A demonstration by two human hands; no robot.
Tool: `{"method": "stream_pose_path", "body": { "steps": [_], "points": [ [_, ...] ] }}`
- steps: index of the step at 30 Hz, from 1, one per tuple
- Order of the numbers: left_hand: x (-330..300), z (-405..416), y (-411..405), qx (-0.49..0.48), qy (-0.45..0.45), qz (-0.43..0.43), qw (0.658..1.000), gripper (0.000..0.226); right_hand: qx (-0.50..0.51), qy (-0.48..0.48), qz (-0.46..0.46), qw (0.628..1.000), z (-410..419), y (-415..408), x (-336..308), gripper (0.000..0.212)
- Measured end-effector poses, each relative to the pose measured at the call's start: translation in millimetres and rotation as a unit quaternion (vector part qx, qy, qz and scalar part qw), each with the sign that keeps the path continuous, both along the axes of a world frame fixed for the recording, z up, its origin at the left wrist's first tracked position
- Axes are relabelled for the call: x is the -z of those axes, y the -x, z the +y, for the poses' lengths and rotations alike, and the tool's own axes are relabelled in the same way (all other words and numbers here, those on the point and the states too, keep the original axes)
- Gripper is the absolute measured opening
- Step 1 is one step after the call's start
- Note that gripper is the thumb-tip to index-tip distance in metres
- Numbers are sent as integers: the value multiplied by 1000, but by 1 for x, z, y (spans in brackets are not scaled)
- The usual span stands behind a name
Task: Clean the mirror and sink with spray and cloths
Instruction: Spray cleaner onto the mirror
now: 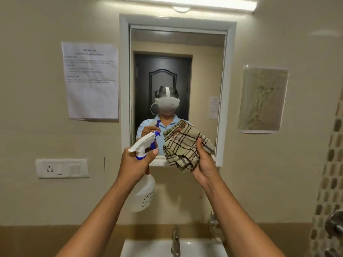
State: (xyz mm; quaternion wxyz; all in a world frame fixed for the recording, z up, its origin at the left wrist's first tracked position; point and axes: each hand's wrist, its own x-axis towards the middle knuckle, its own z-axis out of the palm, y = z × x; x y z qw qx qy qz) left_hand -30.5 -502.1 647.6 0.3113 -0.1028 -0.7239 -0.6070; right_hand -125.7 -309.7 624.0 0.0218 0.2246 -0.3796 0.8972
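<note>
A white-framed mirror point(178, 58) hangs on the beige wall straight ahead. My left hand point(134, 164) grips the neck of a clear spray bottle point(143, 193) with a white and blue trigger head, its nozzle aimed at the lower part of the mirror. My right hand point(203, 164) holds a bunched beige cloth with dark checks point(182, 147) up in front of the mirror's bottom edge. The white sink point(148, 247) lies below, at the bottom of the view, with a metal tap point(175, 240) at its back.
A printed paper notice point(91, 80) is taped left of the mirror and a drawing in plastic point(263, 99) to the right. A switch and socket plate point(62, 168) sits lower left. Mosaic tiles and a metal fitting point(336, 225) line the right edge.
</note>
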Motion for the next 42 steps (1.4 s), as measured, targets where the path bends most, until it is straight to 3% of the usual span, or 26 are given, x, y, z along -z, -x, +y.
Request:
{"method": "stream_pose_path", "body": {
  "steps": [9,16,37,42],
  "points": [
    [-47,43,-8,-83,154,54,983,44,14,15,25,999,2,30,-50,91],
    [-44,67,-8,-142,242,53,958,34,27,22,20,999,4,43,-58,102],
    [-46,71,-13,-159,245,52,955,44,33,-14,20,999,13,44,-57,96],
    [-43,62,-15,-164,233,34,958,47,11,-12,31,999,18,39,-59,84]
  ]
}}
